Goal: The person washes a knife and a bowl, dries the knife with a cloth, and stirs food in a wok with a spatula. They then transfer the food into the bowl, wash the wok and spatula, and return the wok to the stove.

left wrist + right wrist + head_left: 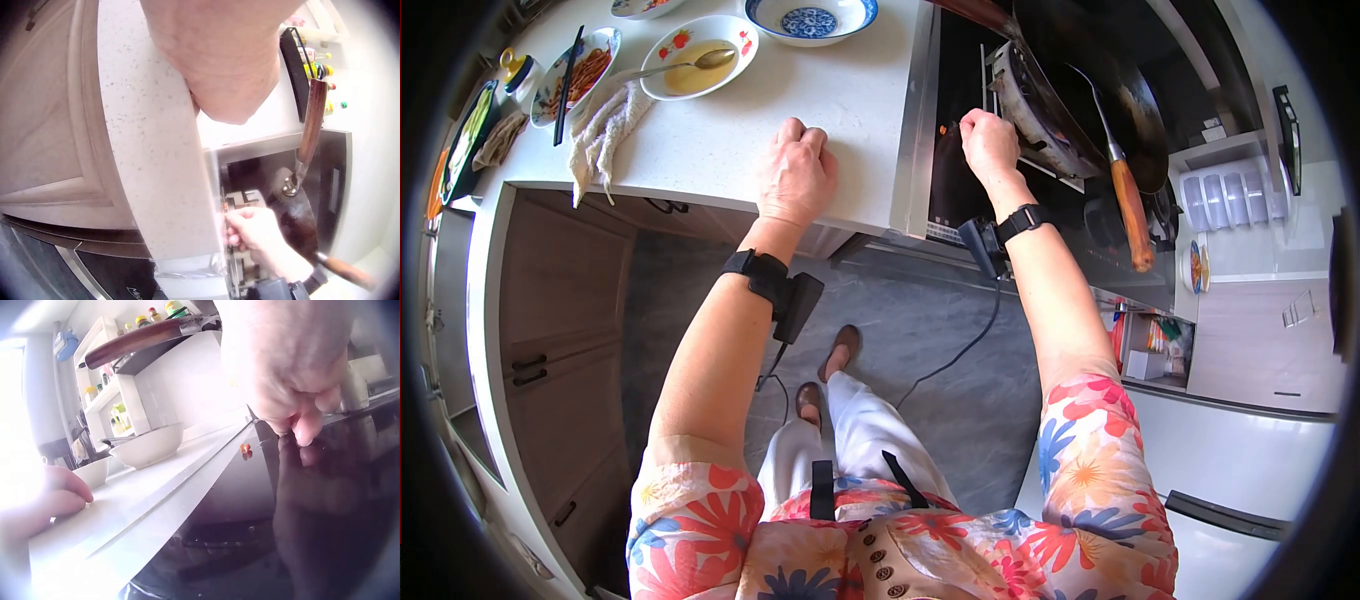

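My left hand (798, 172) rests curled on the white countertop (860, 110), close to its front edge; nothing shows in its fingers. My right hand (992, 142) is over the black glass stovetop (206, 550), its fingers curled and fingertips right at the glass. No object shows between those fingertips. A small orange-red bit (245, 449) lies on the glass to the left of them. Beyond the right hand, a dark wok (1140, 120) sits over the burner. A spatula with a wooden handle (1133, 215) lies in it, handle toward me.
A blue-and-white bowl (855, 32) stands behind my left hand. To the left are a bowl of yellow liquid (662, 82) with a spoon (675, 68), a cloth (605, 130), and a plate of shredded food (612, 42) with chopsticks (567, 90). The wok's wooden handle (312, 122) juts over the counter.
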Available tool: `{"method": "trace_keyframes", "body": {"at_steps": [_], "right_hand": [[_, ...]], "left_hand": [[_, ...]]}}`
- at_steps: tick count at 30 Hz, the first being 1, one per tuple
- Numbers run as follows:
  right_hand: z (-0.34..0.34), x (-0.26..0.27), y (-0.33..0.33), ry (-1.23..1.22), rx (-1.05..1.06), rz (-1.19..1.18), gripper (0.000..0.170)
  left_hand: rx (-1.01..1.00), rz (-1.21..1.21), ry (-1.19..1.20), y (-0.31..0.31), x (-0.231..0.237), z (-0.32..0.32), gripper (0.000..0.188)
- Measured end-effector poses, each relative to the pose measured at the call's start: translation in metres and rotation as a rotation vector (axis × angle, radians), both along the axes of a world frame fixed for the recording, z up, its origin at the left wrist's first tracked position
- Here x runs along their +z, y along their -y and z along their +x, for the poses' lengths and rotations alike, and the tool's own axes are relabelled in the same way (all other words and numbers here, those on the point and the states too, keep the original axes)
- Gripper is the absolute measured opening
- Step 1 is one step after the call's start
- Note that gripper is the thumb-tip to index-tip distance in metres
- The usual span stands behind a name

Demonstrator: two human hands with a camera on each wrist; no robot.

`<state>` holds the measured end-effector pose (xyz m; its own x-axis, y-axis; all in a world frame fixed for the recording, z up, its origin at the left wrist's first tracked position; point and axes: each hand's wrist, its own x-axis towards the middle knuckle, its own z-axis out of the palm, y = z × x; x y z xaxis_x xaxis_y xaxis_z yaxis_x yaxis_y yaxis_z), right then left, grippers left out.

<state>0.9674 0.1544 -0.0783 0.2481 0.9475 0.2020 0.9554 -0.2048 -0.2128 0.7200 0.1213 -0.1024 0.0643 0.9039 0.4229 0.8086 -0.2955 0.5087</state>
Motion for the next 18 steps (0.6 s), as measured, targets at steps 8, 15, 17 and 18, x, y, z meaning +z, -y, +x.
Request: {"method": "trace_keyframes", "body": {"at_steps": [8,15,17,18], "right_hand": [[-0.01,-0.007,0.008,-0.238,0.092,-0.012,0.011],[-0.018,-0.001,0.013,-0.076,0.137,0.006,0.008],[-0.02,0.0,0.023,-0.131,0.135,0.014,0.008],[-0.022,0.003,0.032,-0.198,0.125,0.007,0.008]], "left_hand": [[-0.004,-0.013,0.007,0.001,0.002,0.0,0.012],[-0.005,0.018,0.026,-0.001,-0.002,0.0,0.014],[-0.011,0.034,0.03,-0.001,-0.002,-0.001,0.013],[-0.007,0.019,0.023,-0.002,-0.002,-0.001,0.013]]}}
